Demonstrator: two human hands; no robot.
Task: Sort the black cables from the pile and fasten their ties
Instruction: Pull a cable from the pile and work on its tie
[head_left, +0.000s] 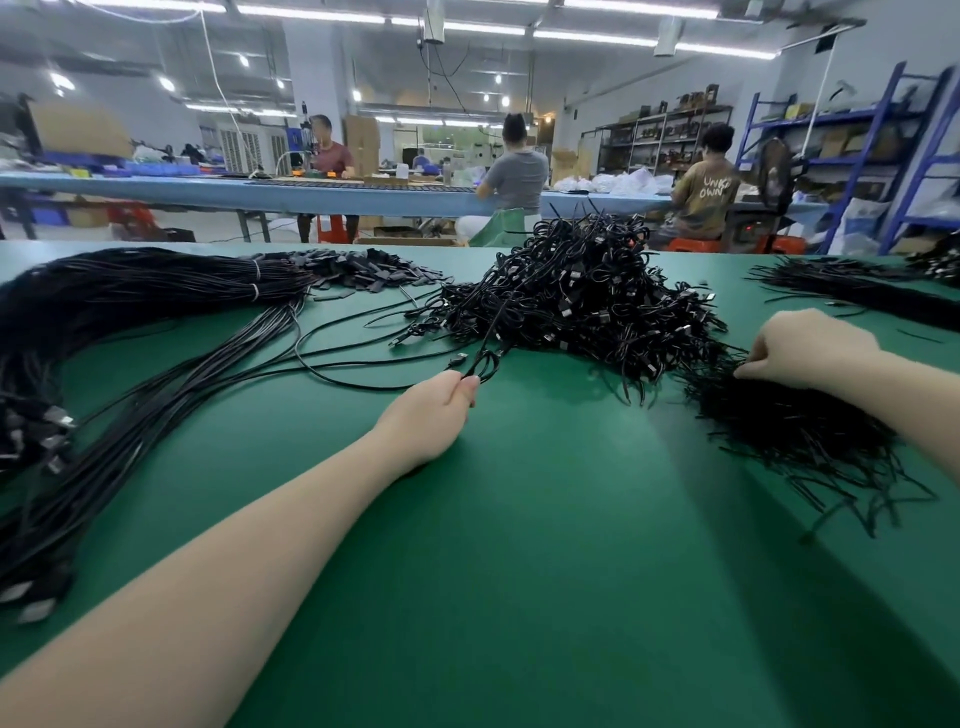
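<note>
Two hands split the work on the green counter: the left hand pinches a looped black cable drawn from the tangled pile, while the right hand pinches a tie from the loose ties, ready for fastening.

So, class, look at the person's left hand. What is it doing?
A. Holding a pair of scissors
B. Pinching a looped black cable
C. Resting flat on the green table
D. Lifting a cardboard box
B: the left hand pinches a looped black cable that runs back to the big pile.
</note>
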